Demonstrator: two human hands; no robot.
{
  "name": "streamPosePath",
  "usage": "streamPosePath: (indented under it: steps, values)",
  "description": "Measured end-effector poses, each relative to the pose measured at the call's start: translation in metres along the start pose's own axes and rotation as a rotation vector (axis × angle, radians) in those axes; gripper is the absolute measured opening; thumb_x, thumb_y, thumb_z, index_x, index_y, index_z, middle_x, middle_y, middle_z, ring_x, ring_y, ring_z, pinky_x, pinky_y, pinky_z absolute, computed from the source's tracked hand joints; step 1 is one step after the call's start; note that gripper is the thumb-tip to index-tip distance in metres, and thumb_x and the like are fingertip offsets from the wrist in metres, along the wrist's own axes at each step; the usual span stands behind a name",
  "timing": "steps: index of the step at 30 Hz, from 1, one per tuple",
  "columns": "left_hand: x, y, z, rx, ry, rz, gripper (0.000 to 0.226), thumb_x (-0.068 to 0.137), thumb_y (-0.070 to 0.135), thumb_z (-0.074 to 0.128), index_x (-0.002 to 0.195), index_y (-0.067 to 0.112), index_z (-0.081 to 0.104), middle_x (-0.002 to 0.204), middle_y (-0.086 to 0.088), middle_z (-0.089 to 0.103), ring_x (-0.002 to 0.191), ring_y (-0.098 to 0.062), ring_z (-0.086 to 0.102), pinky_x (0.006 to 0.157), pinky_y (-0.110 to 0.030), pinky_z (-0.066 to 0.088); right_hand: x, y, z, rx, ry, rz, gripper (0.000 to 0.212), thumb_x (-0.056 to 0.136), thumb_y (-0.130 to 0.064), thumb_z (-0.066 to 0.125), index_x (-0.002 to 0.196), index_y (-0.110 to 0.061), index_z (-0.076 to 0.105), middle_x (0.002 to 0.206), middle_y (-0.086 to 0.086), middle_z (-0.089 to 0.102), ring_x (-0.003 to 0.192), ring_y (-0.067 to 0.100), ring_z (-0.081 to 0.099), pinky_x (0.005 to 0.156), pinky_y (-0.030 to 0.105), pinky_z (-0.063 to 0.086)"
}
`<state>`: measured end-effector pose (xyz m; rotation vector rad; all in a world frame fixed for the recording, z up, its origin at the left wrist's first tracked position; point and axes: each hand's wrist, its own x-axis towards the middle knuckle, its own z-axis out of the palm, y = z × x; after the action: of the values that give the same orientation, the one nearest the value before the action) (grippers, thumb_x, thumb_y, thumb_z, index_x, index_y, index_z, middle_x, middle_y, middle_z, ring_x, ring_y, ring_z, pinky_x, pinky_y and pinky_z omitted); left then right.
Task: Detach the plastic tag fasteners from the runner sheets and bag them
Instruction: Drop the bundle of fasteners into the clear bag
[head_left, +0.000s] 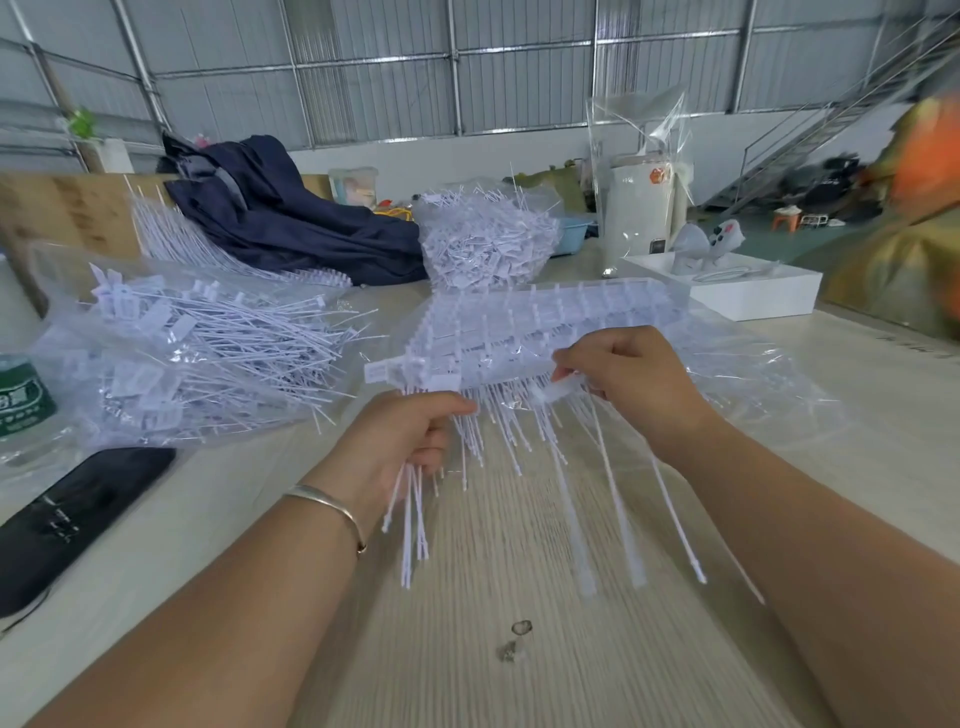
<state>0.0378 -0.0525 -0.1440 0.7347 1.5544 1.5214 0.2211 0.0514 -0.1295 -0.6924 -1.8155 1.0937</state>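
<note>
The left hand (410, 441) was curled round a bundle of fasteners (410, 519) already pulled free, their thin tails hanging down and toward the camera from under the fist. The right hand (628, 384) pinched the head end of a few more fasteners (558, 391) between thumb and fingertips, right at the near edge of the runner sheets (535, 327), which lay stacked flat on the table (467, 649) just beyond both hands.

The relation that mattered was the axis: the runner stack ran left to right across the view, while the fasteners stuck out from it at a right angle, tails pointing back at the person. The pinch sat at the joint where heads meet runner, so the likely move was a pull or twist toward the body, along the tails, with the stack left behind. The right hand was the one on the joint; the left was near the stack's left end but full, and looked better placed to collect than to tear.

Bagging had not started for this bundle. Two open bags held loose fasteners: one at the left (197, 353) (nearer the left hand, and a short reach) and a taller heap behind the stack (488, 239). I judged the work as mid-way through a sheet, since many tails still hung from its near edge. Motion blur hid how many fasteners the right pinch held
</note>
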Motion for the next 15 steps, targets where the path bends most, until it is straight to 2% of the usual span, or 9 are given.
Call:
streamPosePath:
  steps: [1,3,5,7,10,13,15]
  values:
    - [-0.001,-0.002,0.004,-0.028,-0.043,-0.028,0.025,0.083,-0.002,0.067,0.074,0.013,0.049,0.048,0.006,0.028,0.034,-0.006,0.023,0.03,-0.016,0.019,0.001,0.001,0.0,0.013,0.007,0.006,0.029,0.081,-0.02,0.066,0.073,0.009,0.064,0.057,0.01,0.04,0.058,0.019,0.034,0.058,0.025,0.031]
    - [-0.004,-0.007,0.012,-0.021,-0.106,-0.083,0.022,0.088,-0.003,0.062,0.081,0.013,0.049,0.047,0.006,0.031,0.034,-0.005,0.024,0.03,-0.015,0.018,0.003,0.004,0.0,0.014,0.02,0.008,0.025,0.084,-0.011,0.057,0.079,0.014,0.057,0.052,-0.005,0.037,0.055,0.013,0.034,0.059,0.026,0.028]
    - [-0.006,-0.011,0.016,-0.01,-0.146,-0.136,0.024,0.095,0.001,0.055,0.076,0.014,0.048,0.045,0.008,0.034,0.033,-0.003,0.024,0.029,-0.014,0.018,0.002,0.005,0.002,-0.014,0.028,0.0,0.017,0.084,-0.004,0.051,0.08,0.011,0.057,0.047,-0.011,0.038,0.048,0.006,0.036,0.051,0.017,0.029]
    - [-0.007,-0.011,0.015,-0.047,-0.181,-0.193,0.022,0.101,0.012,0.049,0.08,0.011,0.054,0.046,0.007,0.031,0.033,-0.003,0.024,0.027,-0.013,0.017,0.0,0.004,0.004,-0.064,0.012,-0.008,0.015,0.085,-0.001,0.05,0.075,0.003,0.06,0.045,-0.015,0.041,0.041,0.001,0.037,0.043,0.01,0.028]
    - [-0.007,-0.009,0.013,-0.075,-0.207,-0.187,0.027,0.103,0.027,0.044,0.089,0.009,0.06,0.05,0.007,0.025,0.034,-0.003,0.021,0.028,-0.014,0.014,-0.003,0.002,0.008,-0.123,-0.055,-0.022,0.023,0.086,0.001,0.05,0.07,-0.008,0.064,0.052,-0.01,0.048,0.044,0.001,0.04,0.048,0.014,0.032]
    - [-0.008,-0.006,0.013,-0.095,-0.22,-0.132,0.036,0.1,0.04,0.046,0.089,0.009,0.059,0.054,0.007,0.023,0.035,-0.002,0.02,0.028,-0.014,0.015,-0.005,0.0,0.01,-0.143,-0.098,-0.039,0.024,0.086,0.003,0.051,0.075,-0.009,0.068,0.067,0.008,0.054,0.061,0.014,0.046,0.058,0.026,0.034]
    - [-0.01,-0.004,0.015,-0.103,-0.228,-0.097,0.039,0.094,0.048,0.05,0.089,0.011,0.06,0.057,0.007,0.021,0.036,-0.002,0.019,0.028,-0.014,0.015,-0.006,-0.001,0.011,-0.133,-0.113,-0.052,0.026,0.086,0.005,0.049,0.078,-0.01,0.069,0.07,0.01,0.053,0.064,0.017,0.045,0.06,0.028,0.034]
